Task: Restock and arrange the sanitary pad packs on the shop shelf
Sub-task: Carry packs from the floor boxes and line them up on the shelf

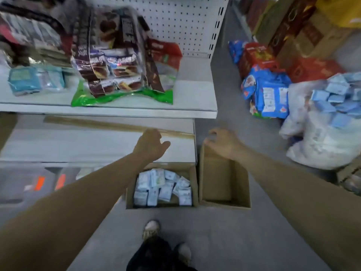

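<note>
Grey shop floor is taken up by stock: the pad packs (162, 187) lie heaped in an open carton (130, 199) below the lower shelf (78, 145), so restocking is judged barely begun. The left hand (151, 143) is held over that shelf, grip loose and empty; the empty carton (216, 173) is gripped at its rim by the right hand (224, 142).

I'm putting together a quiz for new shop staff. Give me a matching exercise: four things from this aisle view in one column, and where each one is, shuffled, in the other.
Things
1. left hand
2. right hand
3. box of pale packs
4. white sack

Places
A. on the floor at the far right
B. over the lower shelf
C. at the far rim of the empty box
D. on the floor, tucked partly under the lower shelf

Pairs: 1-B, 2-C, 3-D, 4-A
</note>
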Demonstrator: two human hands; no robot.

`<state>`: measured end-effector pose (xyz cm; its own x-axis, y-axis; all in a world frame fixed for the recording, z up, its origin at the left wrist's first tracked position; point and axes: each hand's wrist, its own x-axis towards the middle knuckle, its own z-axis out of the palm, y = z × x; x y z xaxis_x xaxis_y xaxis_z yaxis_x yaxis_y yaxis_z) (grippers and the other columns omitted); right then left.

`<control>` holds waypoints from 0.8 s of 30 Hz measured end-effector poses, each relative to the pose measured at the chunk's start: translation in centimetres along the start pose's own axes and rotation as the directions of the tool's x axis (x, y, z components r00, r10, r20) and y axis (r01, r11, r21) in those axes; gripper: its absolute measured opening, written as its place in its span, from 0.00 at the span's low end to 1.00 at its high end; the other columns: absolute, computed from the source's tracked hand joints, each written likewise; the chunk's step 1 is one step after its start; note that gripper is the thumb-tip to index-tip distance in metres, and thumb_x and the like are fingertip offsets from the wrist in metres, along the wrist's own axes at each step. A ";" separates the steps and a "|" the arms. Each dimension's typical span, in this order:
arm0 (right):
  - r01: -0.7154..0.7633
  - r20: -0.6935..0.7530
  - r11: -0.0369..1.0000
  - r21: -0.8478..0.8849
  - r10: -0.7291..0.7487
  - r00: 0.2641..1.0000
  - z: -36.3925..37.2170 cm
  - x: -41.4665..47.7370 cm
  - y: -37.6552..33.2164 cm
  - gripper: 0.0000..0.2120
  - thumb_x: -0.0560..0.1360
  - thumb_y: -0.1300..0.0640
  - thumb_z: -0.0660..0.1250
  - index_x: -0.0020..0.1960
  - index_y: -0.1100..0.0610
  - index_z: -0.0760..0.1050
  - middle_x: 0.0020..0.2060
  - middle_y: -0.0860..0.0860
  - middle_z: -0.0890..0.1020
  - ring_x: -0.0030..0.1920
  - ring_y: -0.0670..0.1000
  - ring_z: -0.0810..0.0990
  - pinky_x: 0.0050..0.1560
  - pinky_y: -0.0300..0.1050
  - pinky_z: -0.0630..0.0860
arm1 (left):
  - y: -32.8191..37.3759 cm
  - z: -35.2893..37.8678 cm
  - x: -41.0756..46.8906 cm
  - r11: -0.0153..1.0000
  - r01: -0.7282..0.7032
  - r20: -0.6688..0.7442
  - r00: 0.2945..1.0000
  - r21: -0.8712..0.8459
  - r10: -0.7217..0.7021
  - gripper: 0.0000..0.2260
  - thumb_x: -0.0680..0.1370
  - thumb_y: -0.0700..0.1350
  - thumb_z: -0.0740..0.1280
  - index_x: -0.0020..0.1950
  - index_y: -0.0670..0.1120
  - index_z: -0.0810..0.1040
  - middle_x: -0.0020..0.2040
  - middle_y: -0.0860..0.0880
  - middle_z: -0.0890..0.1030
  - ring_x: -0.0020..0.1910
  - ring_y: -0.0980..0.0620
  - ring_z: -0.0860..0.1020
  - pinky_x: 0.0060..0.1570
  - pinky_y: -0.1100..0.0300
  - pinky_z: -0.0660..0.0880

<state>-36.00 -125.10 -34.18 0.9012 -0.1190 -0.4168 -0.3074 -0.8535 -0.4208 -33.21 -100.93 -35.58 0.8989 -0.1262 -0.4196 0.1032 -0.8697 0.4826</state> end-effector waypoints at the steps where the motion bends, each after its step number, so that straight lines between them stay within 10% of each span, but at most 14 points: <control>1: -0.023 0.035 1.000 0.016 0.022 0.999 2.1 0.7 0.7 0.23 0.76 0.38 0.64 0.59 0.55 0.79 0.56 0.51 0.81 0.58 0.56 0.79 0.60 0.52 0.75 | -1.8 1.8 0.7 0.999 0.037 0.035 0.999 -0.012 -0.037 0.23 0.80 0.55 0.66 0.68 0.41 0.71 0.67 0.41 0.72 0.63 0.41 0.74 0.61 0.51 0.71; 8: -0.257 0.276 0.956 0.143 0.211 0.938 17.2 5.4 6.3 0.23 0.81 0.47 0.65 0.70 0.59 0.73 0.67 0.55 0.78 0.66 0.55 0.76 0.64 0.47 0.72 | -13.6 14.4 4.9 0.964 0.265 0.213 0.944 -0.026 -0.253 0.26 0.81 0.55 0.65 0.67 0.35 0.74 0.64 0.38 0.78 0.62 0.40 0.76 0.57 0.54 0.72; 14: -0.491 0.395 0.836 0.246 0.377 0.838 28.6 9.4 12.4 0.23 0.83 0.54 0.63 0.65 0.75 0.73 0.61 0.69 0.78 0.54 0.65 0.80 0.57 0.54 0.76 | -20.8 24.4 9.7 0.934 0.354 0.239 0.912 -0.052 -0.333 0.21 0.80 0.55 0.67 0.60 0.36 0.76 0.55 0.41 0.80 0.55 0.41 0.78 0.47 0.54 0.73; 20: -0.630 0.426 0.721 0.290 0.492 0.759 41.7 14.7 19.1 0.16 0.79 0.47 0.68 0.53 0.61 0.82 0.51 0.56 0.83 0.51 0.56 0.81 0.62 0.55 0.77 | -27.0 33.9 15.5 0.870 0.469 0.258 0.868 -0.150 -0.423 0.23 0.80 0.59 0.66 0.62 0.40 0.75 0.55 0.44 0.80 0.53 0.46 0.77 0.52 0.51 0.76; 24: -0.698 0.469 0.612 0.372 0.525 0.710 47.4 17.4 21.7 0.19 0.80 0.47 0.68 0.65 0.58 0.78 0.53 0.51 0.81 0.56 0.53 0.80 0.63 0.48 0.75 | -29.5 38.5 19.2 0.787 0.553 0.232 0.832 -0.275 -0.503 0.30 0.78 0.63 0.65 0.71 0.42 0.69 0.64 0.45 0.76 0.54 0.47 0.75 0.42 0.60 0.70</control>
<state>-41.48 -121.62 -88.73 0.3352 -0.2946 -0.8949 -0.9308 -0.2503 -0.2662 -35.44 -96.05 -87.47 0.5971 0.2220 -0.7708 0.6953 -0.6225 0.3593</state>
